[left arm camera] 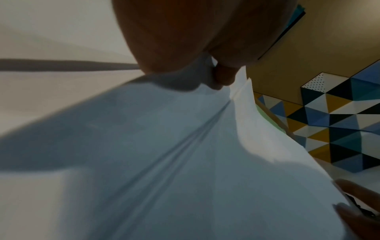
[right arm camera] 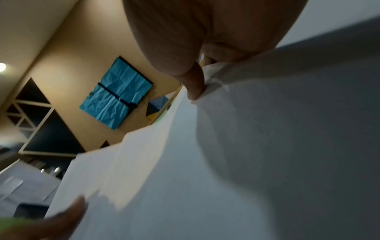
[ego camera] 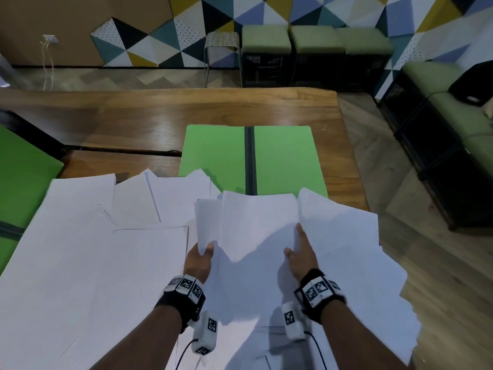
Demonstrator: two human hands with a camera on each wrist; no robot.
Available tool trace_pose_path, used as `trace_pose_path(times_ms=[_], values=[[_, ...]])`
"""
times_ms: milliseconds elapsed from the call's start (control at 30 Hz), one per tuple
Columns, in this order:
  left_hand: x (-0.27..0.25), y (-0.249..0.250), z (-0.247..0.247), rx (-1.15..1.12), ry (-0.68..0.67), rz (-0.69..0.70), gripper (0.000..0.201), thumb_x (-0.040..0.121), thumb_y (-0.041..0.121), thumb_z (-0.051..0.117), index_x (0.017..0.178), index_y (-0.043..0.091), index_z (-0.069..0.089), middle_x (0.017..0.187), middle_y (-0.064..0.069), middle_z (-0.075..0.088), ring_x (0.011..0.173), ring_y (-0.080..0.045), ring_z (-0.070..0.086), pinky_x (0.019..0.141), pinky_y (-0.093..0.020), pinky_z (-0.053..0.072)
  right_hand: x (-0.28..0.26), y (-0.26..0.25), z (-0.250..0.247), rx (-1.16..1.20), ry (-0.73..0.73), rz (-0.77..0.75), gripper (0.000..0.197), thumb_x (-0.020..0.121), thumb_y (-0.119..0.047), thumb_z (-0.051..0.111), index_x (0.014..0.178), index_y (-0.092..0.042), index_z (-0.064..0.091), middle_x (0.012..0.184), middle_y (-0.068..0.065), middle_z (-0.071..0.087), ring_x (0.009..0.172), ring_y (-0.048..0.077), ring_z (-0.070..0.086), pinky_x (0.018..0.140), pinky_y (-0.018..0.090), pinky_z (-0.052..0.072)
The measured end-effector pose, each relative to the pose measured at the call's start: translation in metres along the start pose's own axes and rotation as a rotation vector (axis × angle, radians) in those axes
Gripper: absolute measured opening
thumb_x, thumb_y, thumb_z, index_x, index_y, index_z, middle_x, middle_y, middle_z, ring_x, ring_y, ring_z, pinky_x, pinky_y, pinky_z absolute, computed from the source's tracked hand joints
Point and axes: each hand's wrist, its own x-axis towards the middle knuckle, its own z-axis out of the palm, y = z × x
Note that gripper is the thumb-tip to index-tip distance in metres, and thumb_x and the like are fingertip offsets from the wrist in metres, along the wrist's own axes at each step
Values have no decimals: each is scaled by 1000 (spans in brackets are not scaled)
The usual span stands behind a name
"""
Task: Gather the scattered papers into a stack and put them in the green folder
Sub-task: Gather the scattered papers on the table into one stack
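Note:
Several white papers (ego camera: pixel 88 252) lie spread over the near part of the wooden table (ego camera: pixel 138 113). A bundle of sheets (ego camera: pixel 256 222) is raised between both hands, curling up at each side. My left hand (ego camera: pixel 201 256) pinches its left edge, thumb on top. My right hand (ego camera: pixel 300 252) grips the right edge with the fingers under the sheets. The wrist views show the same sheets (left arm camera: pixel 185 154) (right arm camera: pixel 267 146) held under each palm. The green folder (ego camera: pixel 250 158) lies open and flat behind the bundle, with a dark spine down its middle.
A second green folder (ego camera: pixel 24 180) lies at the table's left edge. More loose sheets (ego camera: pixel 373 276) overhang the table's right edge. Green-cushioned stools (ego camera: pixel 314 41) and a metal stool (ego camera: pixel 222 41) stand beyond the far edge by the patterned wall.

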Motion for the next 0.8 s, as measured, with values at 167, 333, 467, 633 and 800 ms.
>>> trace_pose_path(times_ms=[167, 333, 467, 633, 800], values=[[-4, -1, 5, -65, -46, 14, 32, 90, 37, 64, 112, 14, 62, 99, -4, 71, 90, -23, 68, 76, -33, 54, -4, -13, 22, -66, -61, 19, 76, 95, -5, 46, 153, -27, 1, 150, 10, 37, 119, 28, 53, 94, 26, 38], [-1, -10, 0, -87, -32, 52, 57, 75, 40, 77, 123, 19, 55, 111, -1, 70, 101, -21, 67, 89, -43, 54, -2, -2, 18, -192, -202, 28, 72, 98, -5, 36, 152, -24, -7, 154, 12, 26, 128, 29, 45, 99, 32, 39], [-6, -10, 5, -89, -87, 90, 64, 71, 39, 75, 127, 14, 56, 115, 0, 68, 106, -16, 64, 94, -36, 49, -6, 0, 30, -401, -171, 18, 63, 98, -19, 36, 152, -13, 3, 145, 13, 25, 130, 31, 28, 109, 37, 30], [-5, -12, 5, -59, -86, 53, 42, 78, 28, 74, 114, 11, 63, 104, -8, 72, 102, -29, 66, 92, -44, 52, -8, -5, 37, -340, -92, 57, 69, 97, -41, 41, 152, -13, 9, 148, 11, 22, 135, 31, 22, 111, 38, 26], [-13, -1, 2, -183, -106, 70, 41, 83, 24, 74, 121, 14, 61, 112, -3, 71, 108, -22, 65, 102, -46, 46, -2, -15, 27, 7, -89, 18, 68, 99, -29, 43, 153, -25, 1, 157, 5, 20, 143, 28, 22, 114, 37, 21]])
